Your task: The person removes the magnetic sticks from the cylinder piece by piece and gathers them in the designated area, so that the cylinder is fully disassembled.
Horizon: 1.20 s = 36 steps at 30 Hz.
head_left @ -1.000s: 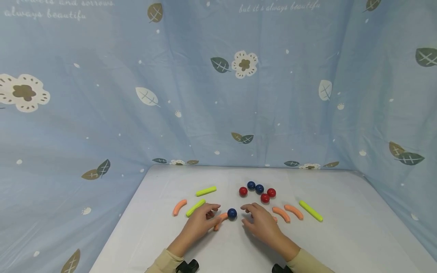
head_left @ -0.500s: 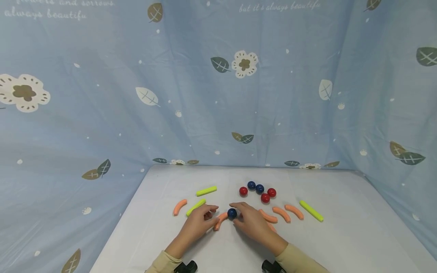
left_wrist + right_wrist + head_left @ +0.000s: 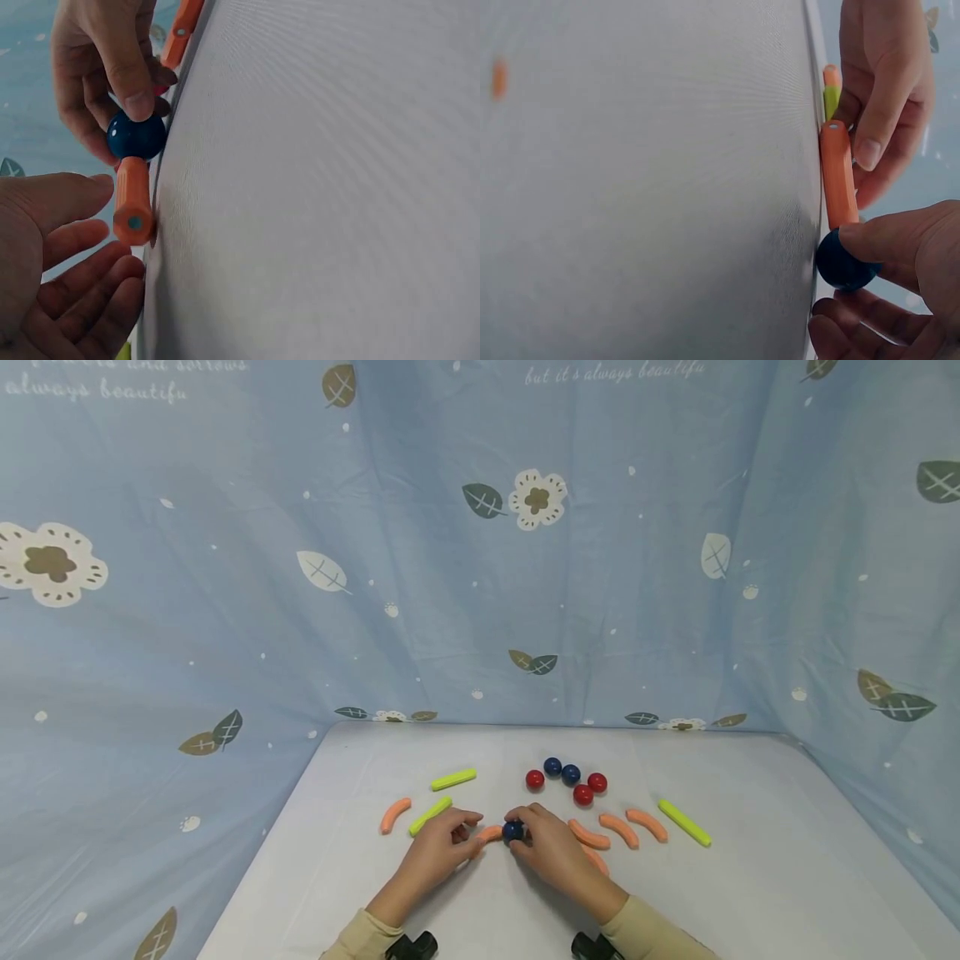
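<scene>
A shiny dark blue ball (image 3: 513, 832) lies on the white table, with my right hand (image 3: 557, 850) pinching it between thumb and fingers. Against the ball's left side sits one end of a curved orange stick (image 3: 490, 834); a small metallic dot shows in the stick's near end (image 3: 134, 223) in the left wrist view. My left hand (image 3: 441, 843) is beside that stick, thumb and fingers spread around its free end without a visible grip. In the right wrist view, the right thumb presses on the blue ball (image 3: 846, 262) close to where it meets the orange stick (image 3: 838, 176).
Farther back are blue balls (image 3: 552, 767) and red balls (image 3: 582, 795). Several curved orange sticks (image 3: 618, 831) lie right of my right hand, with a straight yellow-green stick (image 3: 684, 823) beyond. Left are yellow-green sticks (image 3: 453, 779) and another orange one (image 3: 395, 816). A blue curtain (image 3: 480, 568) surrounds the table.
My right hand has moved left to the blue ball and taken hold of it. The ball has shifted slightly right, and the orange stick touching it has turned a little. The left hand has barely moved.
</scene>
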Each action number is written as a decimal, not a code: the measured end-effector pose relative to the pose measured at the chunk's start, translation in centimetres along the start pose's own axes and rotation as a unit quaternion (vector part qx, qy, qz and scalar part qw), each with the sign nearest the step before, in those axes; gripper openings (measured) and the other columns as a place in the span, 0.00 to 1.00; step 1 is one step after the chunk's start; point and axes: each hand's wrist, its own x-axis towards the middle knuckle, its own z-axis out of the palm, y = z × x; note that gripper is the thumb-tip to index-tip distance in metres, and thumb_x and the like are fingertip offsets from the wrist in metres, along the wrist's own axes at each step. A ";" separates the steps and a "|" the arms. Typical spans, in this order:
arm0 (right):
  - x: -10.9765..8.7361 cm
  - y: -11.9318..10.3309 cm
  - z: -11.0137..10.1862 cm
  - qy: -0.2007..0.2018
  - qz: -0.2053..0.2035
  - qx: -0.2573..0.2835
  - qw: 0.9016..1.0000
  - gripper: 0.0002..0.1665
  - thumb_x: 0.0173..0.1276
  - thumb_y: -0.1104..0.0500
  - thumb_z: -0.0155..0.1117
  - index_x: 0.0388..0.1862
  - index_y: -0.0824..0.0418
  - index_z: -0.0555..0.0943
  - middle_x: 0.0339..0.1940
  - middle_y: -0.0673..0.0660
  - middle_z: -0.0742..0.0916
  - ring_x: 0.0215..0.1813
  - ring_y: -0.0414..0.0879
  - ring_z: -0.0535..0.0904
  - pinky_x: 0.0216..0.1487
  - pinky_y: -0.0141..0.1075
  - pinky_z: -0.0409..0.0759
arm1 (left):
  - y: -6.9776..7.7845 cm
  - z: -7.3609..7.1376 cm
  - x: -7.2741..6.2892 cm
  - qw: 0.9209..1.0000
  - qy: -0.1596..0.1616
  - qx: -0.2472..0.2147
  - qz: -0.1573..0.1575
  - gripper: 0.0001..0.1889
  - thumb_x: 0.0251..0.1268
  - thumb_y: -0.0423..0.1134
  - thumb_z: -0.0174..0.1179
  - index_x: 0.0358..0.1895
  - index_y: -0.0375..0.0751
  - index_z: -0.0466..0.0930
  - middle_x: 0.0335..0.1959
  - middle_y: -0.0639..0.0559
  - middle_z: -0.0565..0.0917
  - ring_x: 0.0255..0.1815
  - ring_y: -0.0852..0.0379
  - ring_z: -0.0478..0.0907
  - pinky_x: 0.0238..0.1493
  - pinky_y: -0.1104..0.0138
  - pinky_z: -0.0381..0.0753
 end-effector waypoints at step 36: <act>-0.2 0.8 -0.9 0.015 0.000 0.031 0.999 0.18 0.61 0.60 0.76 0.49 0.56 0.81 0.43 0.49 0.83 0.39 0.39 0.78 0.39 0.32 0.82 | 1.1 1.1 0.6 0.999 0.033 0.033 -0.023 0.03 0.60 0.36 0.73 0.36 0.44 0.90 0.26 0.63 0.83 0.26 0.68 0.74 0.28 0.71 0.75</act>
